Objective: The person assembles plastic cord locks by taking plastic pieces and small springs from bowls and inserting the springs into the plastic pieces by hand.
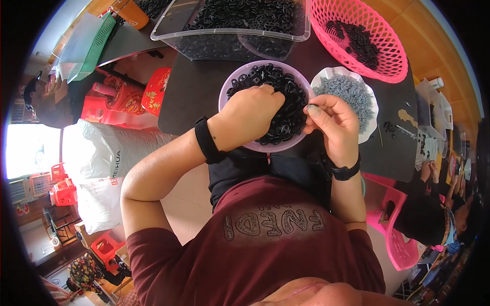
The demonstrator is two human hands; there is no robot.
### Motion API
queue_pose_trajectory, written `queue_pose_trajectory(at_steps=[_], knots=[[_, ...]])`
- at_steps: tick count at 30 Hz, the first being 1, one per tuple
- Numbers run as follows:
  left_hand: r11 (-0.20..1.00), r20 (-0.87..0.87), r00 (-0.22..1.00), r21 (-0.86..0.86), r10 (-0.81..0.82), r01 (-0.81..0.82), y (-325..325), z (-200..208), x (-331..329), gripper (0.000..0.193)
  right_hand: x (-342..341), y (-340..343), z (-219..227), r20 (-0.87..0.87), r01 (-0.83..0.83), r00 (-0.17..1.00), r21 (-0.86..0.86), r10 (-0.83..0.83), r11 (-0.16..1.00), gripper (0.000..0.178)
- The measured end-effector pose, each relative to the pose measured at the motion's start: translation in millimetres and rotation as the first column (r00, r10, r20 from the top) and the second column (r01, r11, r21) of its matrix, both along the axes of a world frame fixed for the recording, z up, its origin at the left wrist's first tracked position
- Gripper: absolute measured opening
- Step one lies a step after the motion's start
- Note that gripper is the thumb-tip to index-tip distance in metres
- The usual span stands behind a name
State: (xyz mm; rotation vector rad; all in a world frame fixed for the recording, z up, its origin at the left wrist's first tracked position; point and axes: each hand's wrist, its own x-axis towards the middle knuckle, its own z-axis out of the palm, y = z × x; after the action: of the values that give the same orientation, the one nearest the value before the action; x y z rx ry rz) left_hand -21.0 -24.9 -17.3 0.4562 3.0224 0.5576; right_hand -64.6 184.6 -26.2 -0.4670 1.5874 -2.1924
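A light purple bowl full of small black ring-shaped plastic pieces stands at the near edge of the dark table, above my lap. My left hand reaches over it from the left, fingers curled down among the pieces; its fingertips are hidden. At the bowl's right rim, my right hand pinches a small black piece between thumb and forefinger. Just beyond that hand lies a white scalloped plate heaped with small grey pieces.
Behind the bowl is a clear plastic bin of black pieces. A pink lattice basket holds more at the back right. Loose bits lie on the table at right. White sacks stand left; people sit by a pink chair at right.
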Motion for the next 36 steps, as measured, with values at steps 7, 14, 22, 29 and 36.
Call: queue_pose_trajectory(at_steps=[7, 14, 22, 29, 36], knots=[[0.991, -0.166, 0.985, 0.116, -0.041, 0.061, -8, -3, -4, 0.027, 2, -2, -1, 0.012, -0.015, 1.0, 0.027, 0.015, 1.0, 0.014], [0.394, 0.415, 0.908, 0.826, 0.06, -0.404, -5, 15, 9, 0.024, 6, -3, 4, 0.015, -0.057, 0.998, 0.016, 0.057, 0.998, 0.016], [0.162, 0.354, 0.919, 0.91, 0.171, -0.381, 14, 12, 37, 0.021, 12, -14, 11, -0.012, -0.025, 1.0, -0.042, 0.024, 0.999, 0.014], [0.265, 0.232, 0.931, 0.914, 0.281, -0.308, 23, 8, 49, 0.019, 11, -19, 10, -0.04, -0.041, 0.998, 0.015, 0.042, 0.999, 0.014], [0.459, 0.08, 0.951, 0.861, 0.298, -0.217, 21, 7, 54, 0.015, 14, -22, 16, -0.013, -0.057, 0.998, 0.097, 0.058, 0.994, 0.012]])
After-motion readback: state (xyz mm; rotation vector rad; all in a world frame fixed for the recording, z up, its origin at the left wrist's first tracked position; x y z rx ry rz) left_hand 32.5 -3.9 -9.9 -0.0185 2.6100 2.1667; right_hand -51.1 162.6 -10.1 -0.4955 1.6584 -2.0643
